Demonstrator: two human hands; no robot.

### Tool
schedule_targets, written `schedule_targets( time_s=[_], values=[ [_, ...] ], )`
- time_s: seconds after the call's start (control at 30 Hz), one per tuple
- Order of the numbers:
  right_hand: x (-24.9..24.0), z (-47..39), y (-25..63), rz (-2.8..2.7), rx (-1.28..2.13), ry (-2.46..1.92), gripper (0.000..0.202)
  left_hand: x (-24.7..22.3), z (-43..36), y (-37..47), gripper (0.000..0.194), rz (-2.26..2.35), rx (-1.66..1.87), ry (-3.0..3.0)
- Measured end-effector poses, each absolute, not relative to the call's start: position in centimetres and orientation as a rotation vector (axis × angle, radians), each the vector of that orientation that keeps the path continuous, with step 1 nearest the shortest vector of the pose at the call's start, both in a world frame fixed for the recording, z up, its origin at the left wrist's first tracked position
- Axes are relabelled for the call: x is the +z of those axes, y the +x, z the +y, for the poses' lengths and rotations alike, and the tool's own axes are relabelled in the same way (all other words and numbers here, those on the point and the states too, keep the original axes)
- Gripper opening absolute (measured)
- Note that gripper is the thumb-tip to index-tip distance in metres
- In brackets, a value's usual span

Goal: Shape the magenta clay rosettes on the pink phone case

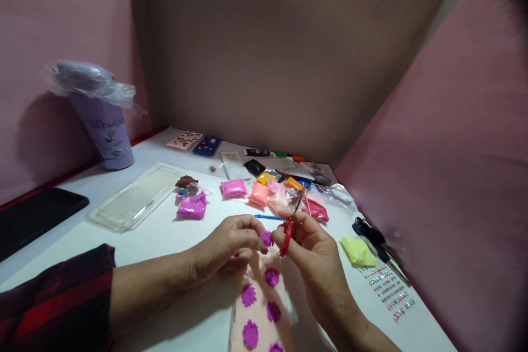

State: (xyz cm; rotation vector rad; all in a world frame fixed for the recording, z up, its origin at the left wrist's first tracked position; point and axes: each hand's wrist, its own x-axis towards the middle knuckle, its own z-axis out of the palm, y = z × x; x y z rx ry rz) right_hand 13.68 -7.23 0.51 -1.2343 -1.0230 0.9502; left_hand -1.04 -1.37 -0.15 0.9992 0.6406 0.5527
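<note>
My left hand (pixel 236 242) pinches a small purple clay flower (pixel 267 238) with a fringed edge. Red-handled scissors (pixel 287 235) are gripped in my right hand (pixel 309 245), their blades pointing up and away, and its fingertips are at the flower's right side. Below both hands lies a flat pale-peach piece (pixel 259 311) bearing several similar purple flowers (pixel 250 334). Its far end is partly hidden by my hands. Just beyond my fingers a thin blue tool (pixel 268 217) rests on the table, its right end covered by my right hand.
Clay packets, among them a pink one (pixel 234 188) and a purple one (pixel 192 206), lie across the table's middle. A clear plastic case (pixel 134 198), black phone (pixel 41 214) and purple tumbler (pixel 101 121) are on the left. Yellow-green paper (pixel 358 252) and gem stickers (pixel 390 291) lie right.
</note>
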Motion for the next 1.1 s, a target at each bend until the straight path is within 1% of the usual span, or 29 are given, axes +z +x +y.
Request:
schedule_targets(
  time_s=[0.17, 0.43, 0.53, 0.63, 0.77, 0.9, 1.1],
  values=[
    [0.5, -7.3, 13.4, -1.006, 0.957, -1.230, 0.036, -0.2, -1.3, -0.9, 0.011, 0.655, 0.538, 1.009],
    [0.0, -7.2, 13.4, -1.025, 0.960, -1.250, 0.035, -0.2, -1.4, -0.9, 0.010, 0.674, 0.536, 1.039],
    [0.0, -7.1, 14.1, -1.097, 0.898, -1.286, 0.033, -0.1, -1.3, -1.0, 0.010, 0.704, 0.528, 1.061],
    [0.7, -7.2, 15.5, -1.292, 0.842, -1.411, 0.031, -0.1, -1.2, -1.1, 0.011, 0.732, 0.530, 1.060],
    [2.1, -7.8, 17.7, -1.596, 0.990, -1.498, 0.027, 0.2, -1.0, -1.2, 0.011, 0.740, 0.527, 1.048],
    [2.5, -8.3, 19.7, -1.728, 1.084, -1.574, 0.018, 0.7, -0.8, -1.3, 0.012, 0.754, 0.511, 1.051],
    [1.5, -8.5, 20.9, -1.742, 1.224, -1.537, 0.025, 0.6, -0.6, -1.2, 0.011, 0.795, 0.496, 1.079]
  ],
)
